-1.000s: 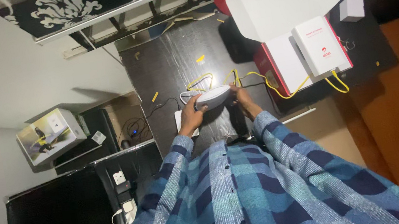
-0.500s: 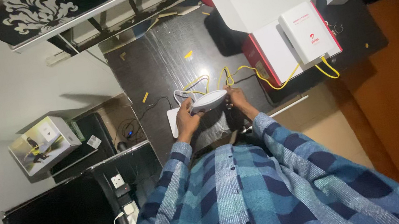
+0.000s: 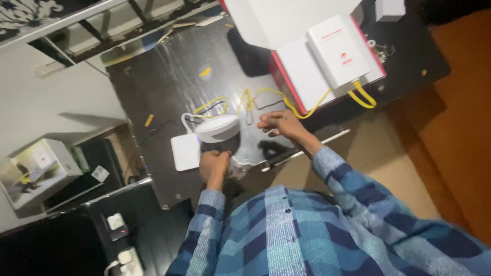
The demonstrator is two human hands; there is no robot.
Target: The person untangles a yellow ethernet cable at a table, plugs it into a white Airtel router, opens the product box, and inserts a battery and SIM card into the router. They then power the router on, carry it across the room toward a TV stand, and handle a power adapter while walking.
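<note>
My left hand (image 3: 214, 162) grips the lower edge of a white oval device (image 3: 217, 127) and holds it just above the dark table (image 3: 165, 85). White and yellow cables (image 3: 238, 101) run from the device toward the box. My right hand (image 3: 280, 123) hovers to the right of the device, fingers loosely apart, holding nothing. A flat white square pad (image 3: 185, 152) lies on the table by my left hand. Sleeves of my blue checked shirt fill the bottom of the view.
An open red and white box (image 3: 304, 73) with a white upright unit (image 3: 339, 51) sits at the table's right. A small white cube (image 3: 389, 5) lies beyond it. A power strip (image 3: 122, 243) and a printed carton (image 3: 34, 171) are at the left; orange floor at the right.
My right hand has let go of the oval device and moved off to the right. The device stays in my left hand. The view has shifted, so everything sits further left.
</note>
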